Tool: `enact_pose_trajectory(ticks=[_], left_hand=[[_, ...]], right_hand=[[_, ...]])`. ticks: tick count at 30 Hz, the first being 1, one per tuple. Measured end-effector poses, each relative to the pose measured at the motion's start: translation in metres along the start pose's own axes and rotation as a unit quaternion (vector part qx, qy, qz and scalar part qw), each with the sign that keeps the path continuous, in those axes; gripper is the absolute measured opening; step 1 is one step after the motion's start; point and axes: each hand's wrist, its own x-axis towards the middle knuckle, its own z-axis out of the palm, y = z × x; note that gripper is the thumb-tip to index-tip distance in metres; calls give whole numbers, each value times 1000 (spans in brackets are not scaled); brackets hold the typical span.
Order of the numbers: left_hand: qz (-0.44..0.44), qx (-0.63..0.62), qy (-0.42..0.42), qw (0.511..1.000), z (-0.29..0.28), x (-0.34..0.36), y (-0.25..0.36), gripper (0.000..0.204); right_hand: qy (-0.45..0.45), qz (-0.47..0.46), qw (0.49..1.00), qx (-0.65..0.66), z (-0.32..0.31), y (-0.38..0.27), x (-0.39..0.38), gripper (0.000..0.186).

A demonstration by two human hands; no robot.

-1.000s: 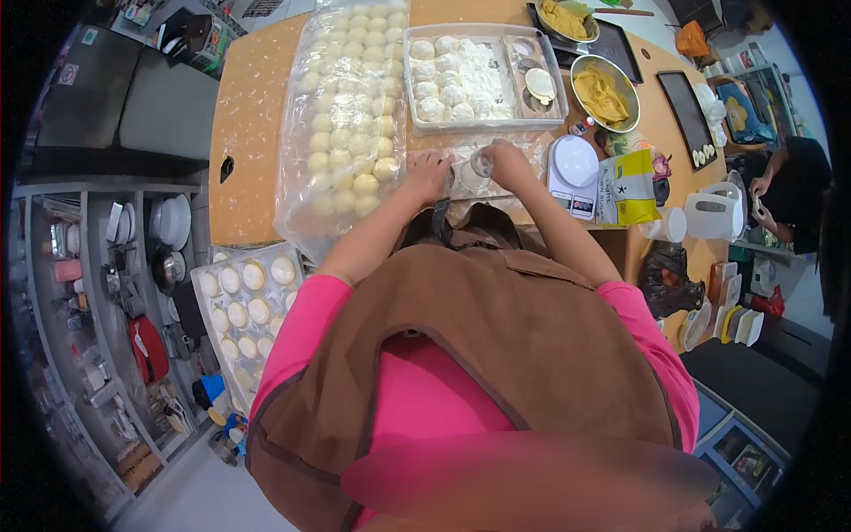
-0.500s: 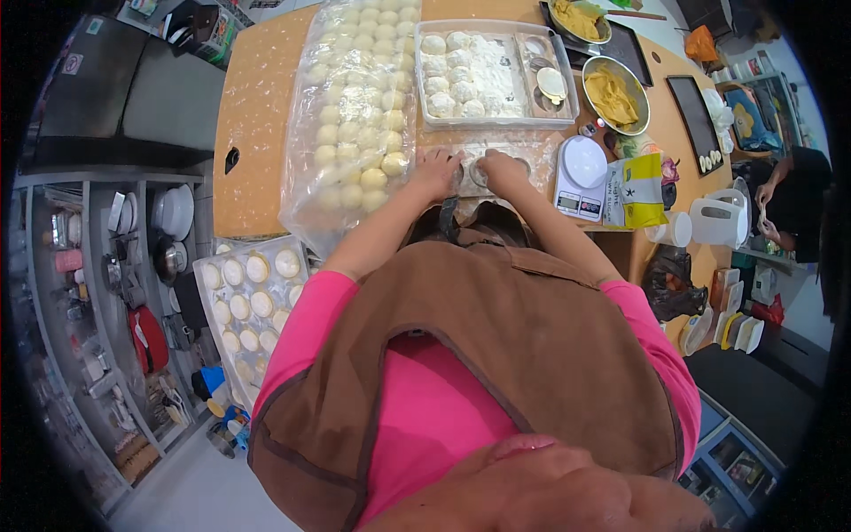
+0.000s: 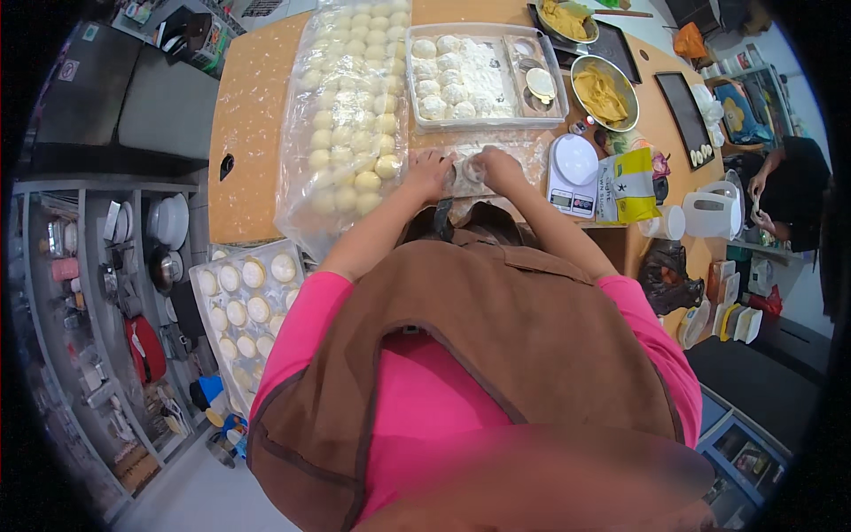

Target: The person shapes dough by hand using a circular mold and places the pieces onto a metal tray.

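My left hand (image 3: 431, 172) rests on a floured patch of the table (image 3: 532, 152), fingers spread and bent. Beside it, my right hand (image 3: 499, 170) is curled, thumb side inward, over something I cannot make out. A pale, flour-dusted piece that looks like dough (image 3: 467, 175) shows between the hands; its edges are hard to see. Just beyond lies a clear plastic tub (image 3: 483, 125) with floured dough balls (image 3: 432, 107) and loose flour. On its right side is a section with a pale round disc (image 3: 540, 84). Left of my hands, rows of dough balls (image 3: 366, 181) lie under a plastic sheet (image 3: 297, 199).
To the right are a kitchen scale (image 3: 574, 168), a yellow-and-white bag (image 3: 631, 188), a bowl of yellow filling (image 3: 605, 96) and a white jug (image 3: 712, 213). A tray (image 3: 202, 266) of floured rounds stands lower left. A co-worker's hands (image 3: 761, 204) show far right.
My right hand has shifted slightly inward, toward the left hand. The whole view has moved a little, so the table things sit slightly further left.
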Motion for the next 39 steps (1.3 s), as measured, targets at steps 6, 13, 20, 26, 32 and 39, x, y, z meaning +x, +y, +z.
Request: enact_pose_trajectory(ticks=[6,13,20,26,32,39], left_hand=[[-25,18,-57,998,-12,-6,7,85],[-29,10,-60,998,-12,0,5,90],[-18,11,-36,999,-6,-2,1,88],[-2,17,3,1000,6,-2,-5,82],[-12,16,-15,1000,4,-1,-1,80],[-13,5,-38,999,0,-1,3,81]], right_hand=[[75,21,997,-10,-47,9,8,22],[-54,33,997,-39,-6,0,1,27],[-90,31,990,-102,-2,-10,5,26],[-72,10,993,-92,2,-15,5,15],[-41,-4,995,-91,7,-12,1,13],[-56,12,998,-34,5,7,6,16]])
